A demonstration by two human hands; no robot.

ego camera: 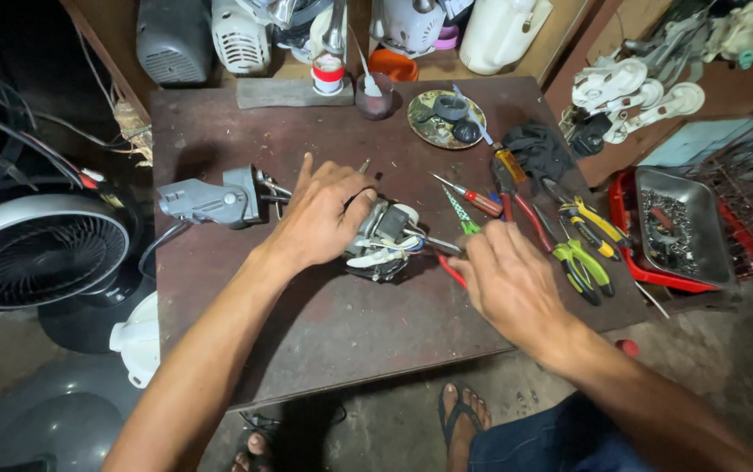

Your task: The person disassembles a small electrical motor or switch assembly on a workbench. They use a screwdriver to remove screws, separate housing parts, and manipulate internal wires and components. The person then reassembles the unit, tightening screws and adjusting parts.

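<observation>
A small fan motor (383,240) with wires and a shaft lies in the middle of the dark brown work table (333,323). My left hand (320,214) rests over its left side and grips it. My right hand (507,280) is just right of the motor, closed on a red-handled tool (451,269) whose tip points at the motor's shaft. A grey plastic fan neck piece (206,201) lies to the left of my left hand.
Screwdrivers (473,199) and several pliers (582,253) lie right of the motor. A round dish (446,118) with black parts sits at the back. A red tray (678,227) of small hardware stands right. A fan grille (36,249) is left of the table.
</observation>
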